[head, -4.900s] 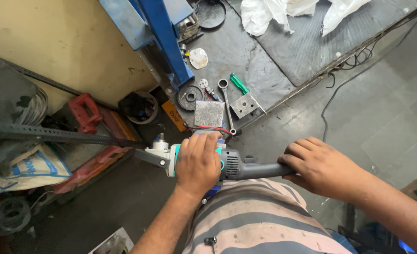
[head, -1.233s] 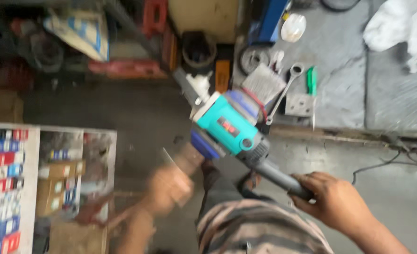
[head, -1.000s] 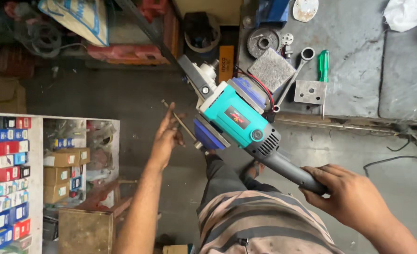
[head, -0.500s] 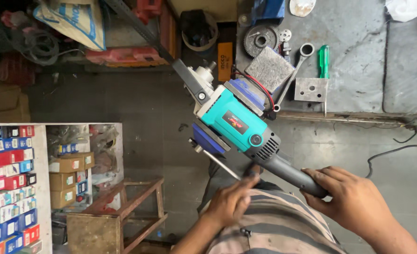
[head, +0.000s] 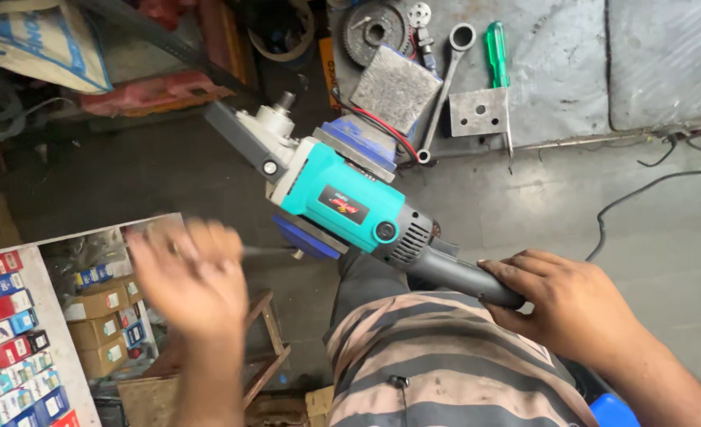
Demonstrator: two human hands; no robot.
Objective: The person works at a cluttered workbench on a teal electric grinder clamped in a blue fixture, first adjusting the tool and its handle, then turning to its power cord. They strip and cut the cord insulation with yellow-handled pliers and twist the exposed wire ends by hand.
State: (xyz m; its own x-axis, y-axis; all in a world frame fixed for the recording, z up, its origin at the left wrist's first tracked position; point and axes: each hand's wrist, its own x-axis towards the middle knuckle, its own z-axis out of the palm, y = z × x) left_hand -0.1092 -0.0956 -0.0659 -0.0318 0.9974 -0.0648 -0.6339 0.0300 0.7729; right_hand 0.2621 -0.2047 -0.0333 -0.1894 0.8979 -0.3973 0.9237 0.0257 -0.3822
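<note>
Nearest: person's striped shirt [head: 445,364], centre-bottom, lap under the tool.

Right hand [head: 572,304], near right: grip wrapped tight round dark rear handle of teal angle grinder [head: 342,205]. Fingers curl over handle top, thumb side hidden.

Left hand [head: 192,277], near left: motion-blurred, raised off the grinder, apart from it. Fingers look loosely curled; thin dark rod-like thing [head: 267,251] shows just right of the fingers, toward grinder body. Can't tell if grip holds it, too blurred.

Below L hand: wooden stool frame [head: 260,348] on floor. Far-left bottom corner: rack of small coloured boxes [head: 11,332], red/blue/brown, stacked in rows.

Grinder: mid-frame, runs diagonally, handle near right, head far left. Teal body, black vented motor end, grey gear head w/ bare spindle [head: 286,101] pointing up-left, no disc on it. Blue part sits just under and beside body. Red and black wires [head: 382,130] loop behind body.

Farther: metal surface [head: 572,87] top right. On it, L to R: grey square block [head: 394,85] just behind grinder, ring spanner [head: 445,87] lying diagonal, green-handled screwdriver [head: 499,71], drilled metal plate [head: 478,112] touching the screwdriver shaft. Toothed gear wheel [head: 374,33] at far edge.

Right mid: black cable [head: 643,198] trails on grey floor. Far left: printed sack [head: 42,43], red clutter beside it.
</note>
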